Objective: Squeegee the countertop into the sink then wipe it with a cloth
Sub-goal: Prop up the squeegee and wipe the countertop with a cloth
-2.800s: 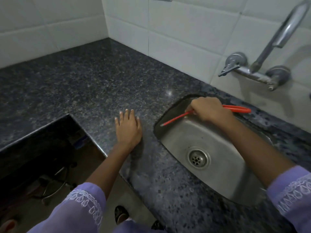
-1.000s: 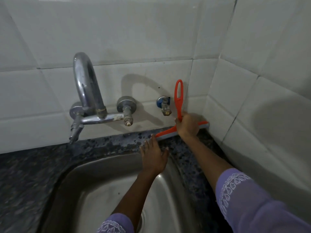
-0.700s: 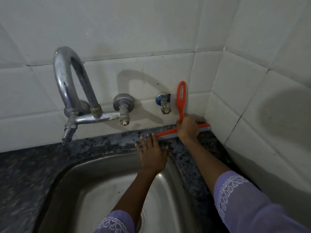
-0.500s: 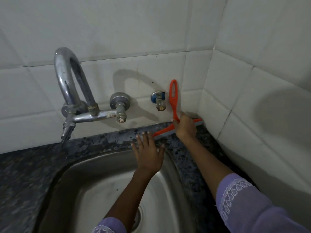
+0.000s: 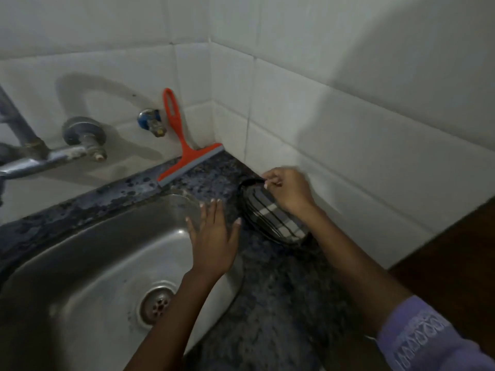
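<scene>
The orange squeegee [image 5: 184, 153] leans upright against the tiled back wall, its grey blade resting on the dark speckled countertop [image 5: 281, 290] in the corner; no hand touches it. My right hand [image 5: 288, 190] pinches the dark edge of a striped grey and white cloth [image 5: 273, 220] lying on the countertop by the right wall. Flat on the right rim of the steel sink [image 5: 93, 263] lies my left hand [image 5: 214, 239], fingers spread, holding nothing.
A chrome tap with a valve [image 5: 80, 137] and a small blue-capped valve [image 5: 150, 124] stick out of the back wall. White tiled walls meet in the corner behind the squeegee. The sink drain [image 5: 156, 306] is at lower left. The counter's right end drops off at the far right.
My right hand has let go of the squeegee, left it leaning against the wall, and moved right to the striped cloth. The view has shifted right.
</scene>
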